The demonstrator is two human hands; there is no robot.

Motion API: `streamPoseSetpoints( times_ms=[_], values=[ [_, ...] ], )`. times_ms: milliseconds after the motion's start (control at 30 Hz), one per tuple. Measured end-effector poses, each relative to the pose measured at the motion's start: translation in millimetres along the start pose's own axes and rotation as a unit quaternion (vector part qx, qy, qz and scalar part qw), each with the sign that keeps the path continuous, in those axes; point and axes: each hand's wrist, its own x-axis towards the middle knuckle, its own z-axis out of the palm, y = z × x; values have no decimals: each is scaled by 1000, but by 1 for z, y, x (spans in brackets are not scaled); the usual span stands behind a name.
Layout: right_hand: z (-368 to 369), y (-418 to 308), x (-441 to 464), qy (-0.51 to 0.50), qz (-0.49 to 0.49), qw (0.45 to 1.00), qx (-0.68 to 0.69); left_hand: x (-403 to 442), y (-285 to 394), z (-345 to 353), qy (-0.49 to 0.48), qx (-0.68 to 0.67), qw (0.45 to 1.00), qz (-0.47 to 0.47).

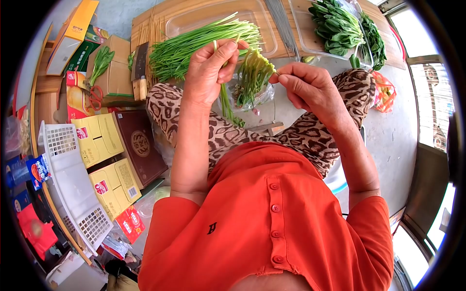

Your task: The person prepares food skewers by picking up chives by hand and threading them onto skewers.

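Observation:
My left hand (213, 68) is closed, with thumb and fingers pinching thin green stalks (224, 102) that hang below it over my lap. A bunch of folded greens (255, 80), pale along its top edge, hangs between my two hands. At its right end, the thumb and forefinger of my right hand (306, 87) are closed in a pinch. Whether a thin skewer runs through the bunch, I cannot tell. Just beyond my left hand, a large pile of long green chives (204, 43) lies on the wooden table, partly over a clear plastic tray (177, 24).
Bamboo skewers (149, 36) and a cleaver (140, 68) lie left of the chives. Metal skewers (282, 26) and leafy greens (337, 29) are at the right. Red scissors (95, 97), a cardboard box (116, 68) and a white plastic basket (73, 179) stand along my left side.

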Motion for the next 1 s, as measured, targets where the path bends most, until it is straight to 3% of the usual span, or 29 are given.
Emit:
streamPoseSetpoints(
  times_ms=[133, 233, 300, 333, 367, 433, 500, 567, 633, 767, 1000],
  values=[
    [3, 3, 2, 3, -10, 1000, -17, -2, -2, -1, -26, 41, 999, -12],
    [3, 7, 4, 12, -17, 1000, -23, -2, -6, 6, 8, 53, 999, -10],
    [2, 10, 6, 23, -14, 1000, -15, -2, -14, 8, 20, 192, 980, 57],
    [1, 11, 7, 34, -13, 999, -6, 3, -21, 1, 21, 192, 980, 57],
    [1, 10, 7, 33, -13, 999, -6, 13, -27, -5, 32, 302, 931, 204],
    [-2, 9, 7, 39, 7, 999, 0, 14, -32, -12, 40, 400, 849, 343],
    [-4, 15, 7, 41, 3, 999, 1, -2, -14, 2, 141, 258, 951, 96],
    [-5, 17, 7, 37, -2, 999, 3, -3, -13, -1, 132, 306, 939, 87],
    [-5, 15, 7, 41, 8, 999, -10, -1, -12, -3, 64, 204, 971, 103],
    [-3, 17, 8, 44, 0, 999, 5, 4, -13, 2, 79, 119, 982, 120],
    [1, 10, 5, 21, -12, 1000, -7, 5, -16, 4, 86, 108, 980, 144]
  ],
)
